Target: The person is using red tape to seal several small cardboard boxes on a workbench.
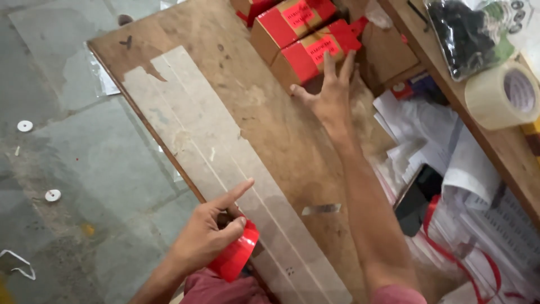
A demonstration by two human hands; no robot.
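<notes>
My left hand grips a red tape roll at the near edge of a wooden table, index finger pointing out over the strips of clear tape stuck along the board. My right hand reaches across the table with fingers spread and rests against a brown cardboard box wrapped in red tape with a red label. A second similar box lies just behind it.
A big roll of clear tape and a bag of dark items sit on a wooden shelf at the right. Papers and a dark phone-like thing lie below it. Grey stone floor with small white discs spreads left.
</notes>
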